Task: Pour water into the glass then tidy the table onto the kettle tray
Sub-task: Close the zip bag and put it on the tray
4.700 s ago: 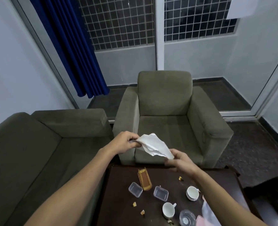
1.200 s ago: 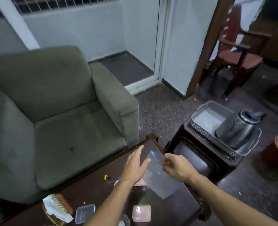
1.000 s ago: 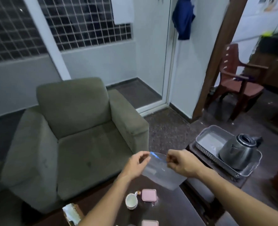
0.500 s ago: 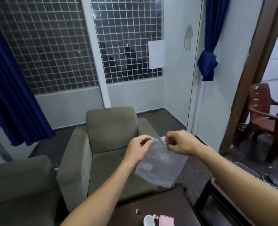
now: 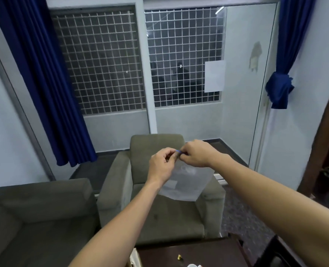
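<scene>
A clear plastic zip bag [image 5: 186, 183] with a blue strip along its top hangs in the air over the armchair. My left hand [image 5: 162, 164] and my right hand [image 5: 196, 155] both pinch its top edge, fingertips nearly touching. The dark wooden table [image 5: 198, 253] shows only at the bottom edge, with a small yellow crumb [image 5: 179, 258] and the white rim of a cup [image 5: 192, 265] on it. The kettle, its tray and the glass are out of view.
A grey-green armchair [image 5: 157, 212] stands just beyond the table and a matching sofa [image 5: 34, 218] sits to the left. Blue curtains [image 5: 49, 83] flank grilled windows. A dark side table corner [image 5: 275, 253] shows at lower right.
The view has swung left and upward, away from the kettle tray. Both hands lifted the bag and came closer together along its top edge.
</scene>
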`<state>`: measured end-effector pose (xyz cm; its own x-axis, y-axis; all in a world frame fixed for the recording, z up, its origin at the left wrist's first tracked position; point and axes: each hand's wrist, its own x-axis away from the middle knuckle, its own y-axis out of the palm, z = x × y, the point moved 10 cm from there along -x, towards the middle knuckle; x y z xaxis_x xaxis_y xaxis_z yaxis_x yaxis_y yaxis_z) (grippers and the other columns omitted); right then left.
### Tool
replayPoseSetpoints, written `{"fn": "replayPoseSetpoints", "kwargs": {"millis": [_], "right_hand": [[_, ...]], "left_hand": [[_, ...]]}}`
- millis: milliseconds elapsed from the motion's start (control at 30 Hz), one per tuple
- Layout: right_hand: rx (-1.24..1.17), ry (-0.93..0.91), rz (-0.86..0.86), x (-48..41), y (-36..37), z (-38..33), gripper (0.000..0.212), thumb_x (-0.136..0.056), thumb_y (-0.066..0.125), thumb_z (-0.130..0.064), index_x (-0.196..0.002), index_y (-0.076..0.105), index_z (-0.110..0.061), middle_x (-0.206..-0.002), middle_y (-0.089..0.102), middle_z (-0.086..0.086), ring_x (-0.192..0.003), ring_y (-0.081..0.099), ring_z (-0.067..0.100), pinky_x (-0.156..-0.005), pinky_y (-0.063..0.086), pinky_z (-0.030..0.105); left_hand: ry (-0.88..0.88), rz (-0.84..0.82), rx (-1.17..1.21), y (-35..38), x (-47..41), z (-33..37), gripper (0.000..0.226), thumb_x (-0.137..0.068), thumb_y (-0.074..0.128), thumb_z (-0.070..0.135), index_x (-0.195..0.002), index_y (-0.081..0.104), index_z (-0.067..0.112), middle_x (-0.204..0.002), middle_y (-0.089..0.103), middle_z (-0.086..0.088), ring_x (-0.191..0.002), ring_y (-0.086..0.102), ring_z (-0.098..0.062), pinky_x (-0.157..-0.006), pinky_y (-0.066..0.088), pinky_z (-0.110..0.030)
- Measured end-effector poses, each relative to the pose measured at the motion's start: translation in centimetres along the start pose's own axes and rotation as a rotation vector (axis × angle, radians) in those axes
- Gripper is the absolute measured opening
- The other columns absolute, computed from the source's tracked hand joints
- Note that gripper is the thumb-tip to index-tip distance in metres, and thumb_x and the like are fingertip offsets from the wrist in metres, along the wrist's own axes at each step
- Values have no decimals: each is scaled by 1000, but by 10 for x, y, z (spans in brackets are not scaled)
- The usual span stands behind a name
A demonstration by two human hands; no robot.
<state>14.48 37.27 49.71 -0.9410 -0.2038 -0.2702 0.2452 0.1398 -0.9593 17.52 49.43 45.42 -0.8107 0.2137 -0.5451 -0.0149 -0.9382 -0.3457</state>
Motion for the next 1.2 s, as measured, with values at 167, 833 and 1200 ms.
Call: {"fn": "replayPoseSetpoints", "kwargs": {"millis": [167, 833, 1200], "right_hand": [[77, -16, -38, 0, 11, -4, 38, -90, 49, -35, -56, 41, -21, -58, 49, -2, -66, 50, 29, -55, 32, 32], [175, 150, -83, 27, 21, 83, 23, -91, 48, -32, -72, 53, -19, -85, 69, 5, -82, 61, 35, -65, 47, 35], [181, 426, -142, 100, 12, 177, 20, -98, 60, -32, -106, 78, -29, -104, 77, 7, -102, 67, 37, -79, 52, 36]], "left_hand": [[34, 82, -203, -29, -3, -3, 12, -87, 64, 43, -89, 72, 35, -79, 71, 22, -67, 62, -8, -63, 49, -27], [-93, 104, -121, -58, -15, -47, 8, -90, 77, 31, -89, 81, 25, -75, 74, 14, -72, 69, -20, -72, 54, -31], [-152, -160, 1, 77, -5, -48, 10, -91, 76, 31, -95, 82, 24, -82, 69, 16, -69, 59, -1, -74, 49, -23]]}}
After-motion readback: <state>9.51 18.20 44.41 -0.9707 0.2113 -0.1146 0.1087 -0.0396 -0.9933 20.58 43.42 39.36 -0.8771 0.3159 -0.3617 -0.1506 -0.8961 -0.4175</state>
